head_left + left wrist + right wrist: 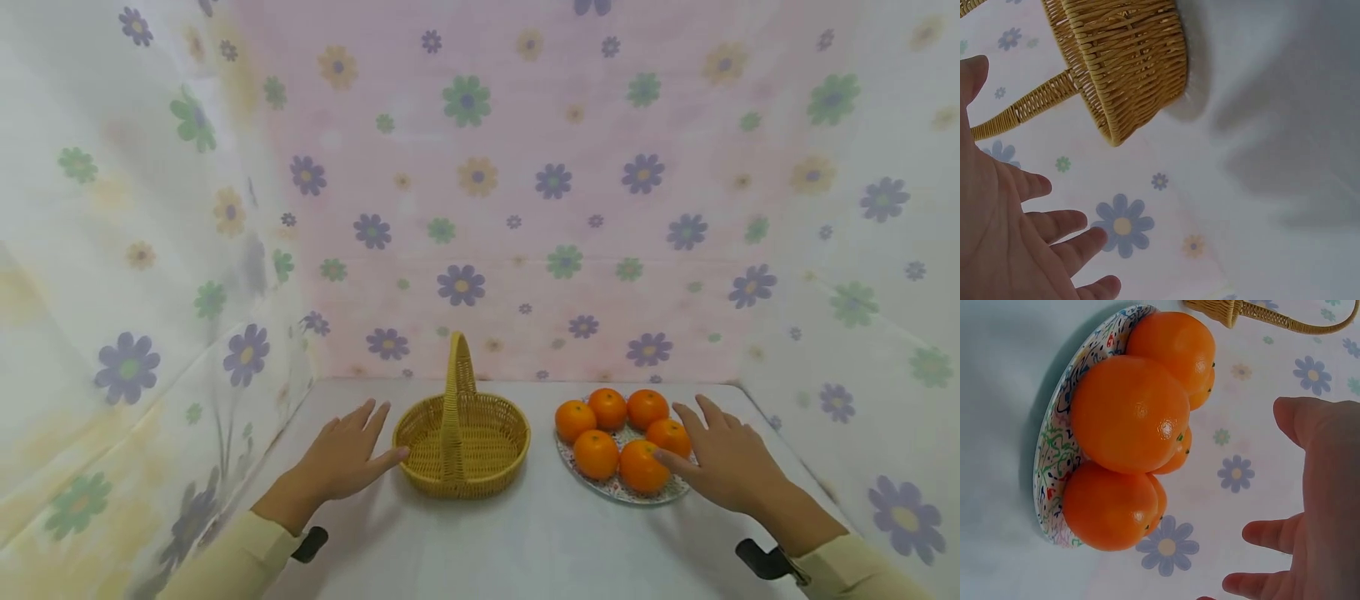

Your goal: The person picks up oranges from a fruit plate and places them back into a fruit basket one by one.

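Note:
A yellow wicker basket with a tall arched handle stands on the white table, and nothing lies inside it. To its right, a patterned plate carries several oranges. My left hand hovers at the basket's left side with fingers spread; in the left wrist view a gap shows between the hand and the basket. Over the plate's right edge is my right hand, fingers extended and holding nothing. The right wrist view shows that hand apart from the oranges.
The white table runs back to a pink flowered cloth. Flowered cloth hangs at the left and at the right too. Dark bands sit on both wrists.

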Demonstrator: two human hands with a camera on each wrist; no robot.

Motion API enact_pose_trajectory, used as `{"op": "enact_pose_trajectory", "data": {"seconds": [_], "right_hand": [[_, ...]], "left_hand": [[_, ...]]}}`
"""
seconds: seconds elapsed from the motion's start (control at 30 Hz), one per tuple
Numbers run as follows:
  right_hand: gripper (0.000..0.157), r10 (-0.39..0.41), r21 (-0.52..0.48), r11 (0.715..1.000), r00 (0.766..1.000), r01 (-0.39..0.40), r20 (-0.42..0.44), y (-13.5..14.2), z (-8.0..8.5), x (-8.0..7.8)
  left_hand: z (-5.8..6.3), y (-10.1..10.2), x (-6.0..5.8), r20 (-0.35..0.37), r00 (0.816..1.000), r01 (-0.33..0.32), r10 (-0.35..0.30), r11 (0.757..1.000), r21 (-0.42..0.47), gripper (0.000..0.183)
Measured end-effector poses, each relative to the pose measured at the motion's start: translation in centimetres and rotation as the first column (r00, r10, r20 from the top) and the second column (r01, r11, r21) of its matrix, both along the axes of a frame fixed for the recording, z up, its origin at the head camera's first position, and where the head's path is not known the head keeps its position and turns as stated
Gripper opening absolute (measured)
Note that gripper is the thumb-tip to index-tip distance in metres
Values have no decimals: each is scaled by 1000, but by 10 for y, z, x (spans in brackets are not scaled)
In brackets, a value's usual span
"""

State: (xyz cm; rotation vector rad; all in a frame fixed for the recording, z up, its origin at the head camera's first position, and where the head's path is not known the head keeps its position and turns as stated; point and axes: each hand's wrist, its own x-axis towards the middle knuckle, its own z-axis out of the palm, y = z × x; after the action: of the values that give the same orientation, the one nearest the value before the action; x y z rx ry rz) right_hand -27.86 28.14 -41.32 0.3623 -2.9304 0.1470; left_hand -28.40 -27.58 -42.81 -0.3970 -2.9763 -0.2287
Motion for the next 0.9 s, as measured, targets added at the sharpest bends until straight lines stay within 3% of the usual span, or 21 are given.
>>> {"op": "enact_pose_trajectory", "data": {"seconds": [0.27, 0.47, 0.63, 0.77, 0.9], "right_hand": [[96, -9, -64, 998, 1000, 10, 27, -5, 0, 2], [98, -5, -145, 989, 996, 18, 87, -9, -7, -2], [97, -17, -162, 986, 996, 31, 90, -11, -17, -8], [96, -29, -212, 976, 996, 46, 82, -12, -27, -10], [95, -37, -290, 955, 996, 58, 79, -13, -37, -7]], "left_hand": [[-10, 10, -11, 47, 999, -25, 15, 975, 220, 96], [-31, 15, -22, 90, 994, -90, 65, 947, 310, 98], [-45, 16, -24, 120, 988, -134, 95, 912, 387, 98], [-52, 17, -26, 103, 987, -155, 122, 880, 449, 96], [-58, 20, -31, 102, 984, -179, 148, 828, 531, 88]]}}
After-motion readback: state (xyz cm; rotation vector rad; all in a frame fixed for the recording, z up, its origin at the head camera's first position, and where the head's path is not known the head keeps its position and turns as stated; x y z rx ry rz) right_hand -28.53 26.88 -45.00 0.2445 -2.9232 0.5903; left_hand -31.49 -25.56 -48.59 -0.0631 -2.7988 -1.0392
